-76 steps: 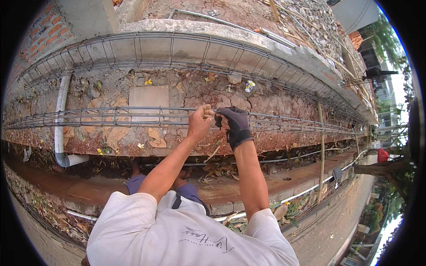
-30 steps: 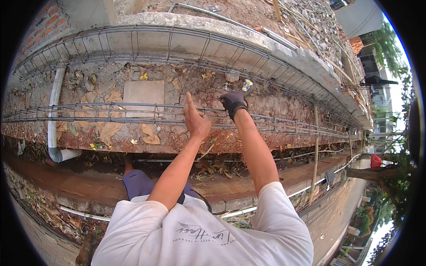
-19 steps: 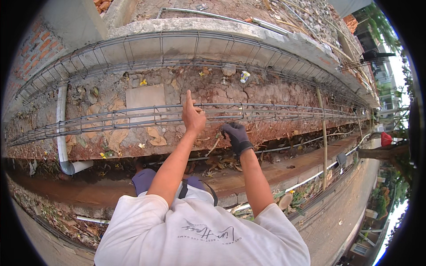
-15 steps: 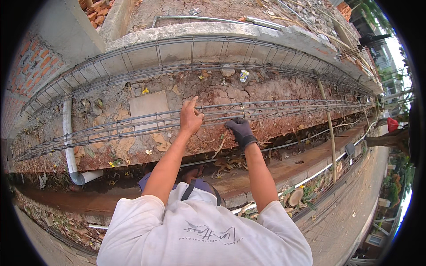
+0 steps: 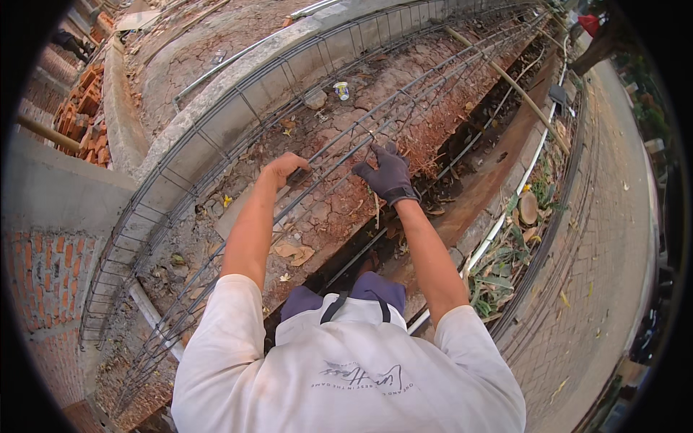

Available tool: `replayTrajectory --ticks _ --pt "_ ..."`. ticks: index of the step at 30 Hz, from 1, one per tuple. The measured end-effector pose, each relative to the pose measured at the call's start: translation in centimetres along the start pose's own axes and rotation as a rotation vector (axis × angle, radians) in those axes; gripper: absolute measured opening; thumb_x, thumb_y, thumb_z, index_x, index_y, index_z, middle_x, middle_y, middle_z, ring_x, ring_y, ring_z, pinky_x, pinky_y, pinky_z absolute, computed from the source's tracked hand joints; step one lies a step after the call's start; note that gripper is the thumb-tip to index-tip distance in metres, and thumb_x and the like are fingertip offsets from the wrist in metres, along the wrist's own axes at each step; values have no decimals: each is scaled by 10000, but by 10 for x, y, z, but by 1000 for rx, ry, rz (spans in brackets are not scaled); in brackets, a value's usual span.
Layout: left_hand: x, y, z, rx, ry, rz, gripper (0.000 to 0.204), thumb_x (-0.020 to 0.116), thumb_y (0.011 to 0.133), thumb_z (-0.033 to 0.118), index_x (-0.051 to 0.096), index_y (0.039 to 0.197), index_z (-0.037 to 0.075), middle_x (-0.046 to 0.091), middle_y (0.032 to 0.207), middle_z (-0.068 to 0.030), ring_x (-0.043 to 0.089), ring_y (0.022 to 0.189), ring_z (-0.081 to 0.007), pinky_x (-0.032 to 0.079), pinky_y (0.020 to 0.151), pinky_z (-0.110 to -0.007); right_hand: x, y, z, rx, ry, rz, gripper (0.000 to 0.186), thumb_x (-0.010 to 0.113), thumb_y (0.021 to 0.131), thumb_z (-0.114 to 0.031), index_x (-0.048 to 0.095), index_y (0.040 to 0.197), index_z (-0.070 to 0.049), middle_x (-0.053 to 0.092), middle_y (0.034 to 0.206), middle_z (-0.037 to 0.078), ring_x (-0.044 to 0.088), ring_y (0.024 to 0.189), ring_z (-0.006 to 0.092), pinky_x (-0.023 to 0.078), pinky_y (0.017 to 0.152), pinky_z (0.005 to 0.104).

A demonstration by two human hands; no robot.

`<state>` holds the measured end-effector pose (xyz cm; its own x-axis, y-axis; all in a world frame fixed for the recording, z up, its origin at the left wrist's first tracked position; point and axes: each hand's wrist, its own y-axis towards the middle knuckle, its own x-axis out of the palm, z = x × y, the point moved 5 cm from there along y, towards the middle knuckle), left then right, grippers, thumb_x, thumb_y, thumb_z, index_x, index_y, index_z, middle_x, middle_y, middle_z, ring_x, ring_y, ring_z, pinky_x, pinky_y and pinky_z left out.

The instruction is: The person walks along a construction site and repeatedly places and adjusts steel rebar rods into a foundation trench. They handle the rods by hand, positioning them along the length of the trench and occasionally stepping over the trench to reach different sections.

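A long cage of thin steel rebar (image 5: 346,158), tied with stirrups, runs diagonally before me from lower left to upper right. My bare left hand (image 5: 286,168) is at its far side, fingers bent and closed over a bar near the middle. A dark glove covers my right hand (image 5: 386,173), which lies against the near side of the cage. Its thumb is spread away from the fingers, and no tool shows in it. The undersides of both hands are hidden.
A second rebar cage (image 5: 249,108) stands along the low concrete wall (image 5: 155,137) beyond. Under the cages is cracked soil with a crumpled cup (image 5: 341,90) and a grey pipe (image 5: 155,317). A trench (image 5: 346,263) lies on my near side; a bamboo pole (image 5: 509,79) crosses it.
My view has turned leftward, so the cage now slants. My left hand has lowered its raised finger onto the bar. My right hand has gone from a closed fist to spread thumb and fingers.
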<state>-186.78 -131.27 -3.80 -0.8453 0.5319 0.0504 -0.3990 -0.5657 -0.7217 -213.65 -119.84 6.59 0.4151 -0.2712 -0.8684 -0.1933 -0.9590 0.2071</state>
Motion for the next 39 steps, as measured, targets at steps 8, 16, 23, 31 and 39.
replayTrajectory --ticks 8,16,23,31,39 --pt "1 19 -4 53 12 -44 250 714 973 369 679 941 124 684 753 -27 623 568 -157 513 477 -304 -29 -297 20 634 308 435 283 653 938 -318 732 1038 -66 739 937 206 677 1054 431 519 903 522" --pt "-50 74 -1 152 84 -179 260 682 994 131 671 1218 1 719 980 -67 696 806 -151 580 624 -295 37 -696 -108 1605 180 555 237 650 927 -259 709 934 -30 691 838 238 691 804 418 537 721 465" --pt "-67 94 10 129 247 -123 403 658 1013 111 557 1374 -37 677 1001 -82 660 853 -168 555 696 -303 117 -875 -268 2455 13 407 240 654 896 -268 725 991 -59 733 968 234 700 901 450 543 821 525" --pt "-63 97 23 141 351 -75 570 712 992 172 488 1475 -33 639 1110 -58 610 900 -155 518 777 -317 137 -1018 -355 3004 -127 461 521 767 802 -237 623 1226 30 639 1200 321 666 1101 441 503 970 506" --pt "-71 103 38 212 588 69 614 663 1026 300 478 1518 -16 606 1246 -102 586 1102 -224 414 1066 -366 187 -1134 -391 2999 227 16 912 752 828 -195 316 1623 -95 542 1428 329 612 1281 392 507 1027 512"
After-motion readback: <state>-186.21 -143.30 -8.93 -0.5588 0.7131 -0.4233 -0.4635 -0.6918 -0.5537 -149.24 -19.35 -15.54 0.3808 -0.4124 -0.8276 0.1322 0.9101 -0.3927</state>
